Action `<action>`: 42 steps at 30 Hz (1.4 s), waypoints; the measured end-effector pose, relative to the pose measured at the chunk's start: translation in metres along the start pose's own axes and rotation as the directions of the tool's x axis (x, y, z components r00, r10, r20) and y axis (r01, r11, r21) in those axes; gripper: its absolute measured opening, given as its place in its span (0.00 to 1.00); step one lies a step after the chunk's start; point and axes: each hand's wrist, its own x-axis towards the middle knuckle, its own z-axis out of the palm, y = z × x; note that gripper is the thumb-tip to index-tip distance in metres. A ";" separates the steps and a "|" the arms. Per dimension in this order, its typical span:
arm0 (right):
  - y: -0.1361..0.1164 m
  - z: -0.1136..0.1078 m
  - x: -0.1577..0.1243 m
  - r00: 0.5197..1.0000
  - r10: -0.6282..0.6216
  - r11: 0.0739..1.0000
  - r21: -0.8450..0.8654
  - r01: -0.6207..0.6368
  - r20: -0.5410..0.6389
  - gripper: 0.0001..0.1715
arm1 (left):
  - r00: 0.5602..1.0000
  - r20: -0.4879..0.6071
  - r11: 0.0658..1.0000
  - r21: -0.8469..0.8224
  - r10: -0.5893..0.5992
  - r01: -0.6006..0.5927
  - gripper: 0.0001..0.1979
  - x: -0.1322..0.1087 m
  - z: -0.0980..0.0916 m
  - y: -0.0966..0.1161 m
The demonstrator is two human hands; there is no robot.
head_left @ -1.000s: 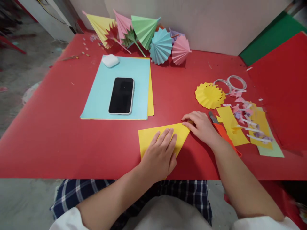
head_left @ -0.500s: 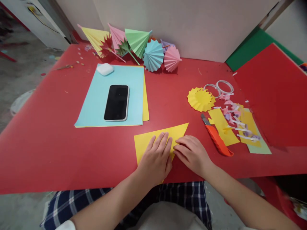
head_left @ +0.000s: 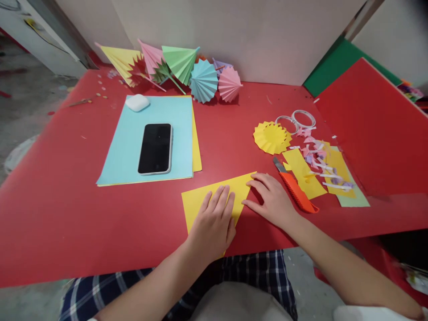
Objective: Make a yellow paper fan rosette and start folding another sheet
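A folded yellow paper (head_left: 195, 204) lies at the table's near edge, its pointed corner toward the upper right. Pressed flat on its middle is my left hand (head_left: 214, 223), fingers stretched out. My right hand (head_left: 272, 198) touches the paper's right slanted edge and upper right corner with spread fingertips. Just right of that hand lies an orange cutter (head_left: 299, 191) with its blade out. Beyond it are yellow paper scraps (head_left: 302, 171) and a pleated yellow paper ring (head_left: 272, 137).
On the red table (head_left: 127, 227), a phone (head_left: 155, 148) and a white case (head_left: 137, 103) rest on blue paper (head_left: 182, 138). Pleated paper umbrellas (head_left: 203, 81) line the wall. Tape rolls (head_left: 303, 119) and curled strips (head_left: 316, 156) lie right, beside a red board (head_left: 374, 133).
My right hand has spread its fingers and its upper fingertips have moved up along the edge to the corner. My left hand still presses on the paper. The camera view has shifted slightly.
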 end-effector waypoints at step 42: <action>-0.014 0.000 -0.018 0.990 -0.137 0.990 -0.043 0.138 0.009 0.21 | 1.000 -0.028 0.998 0.065 0.002 0.000 0.27 0.001 0.004 -0.001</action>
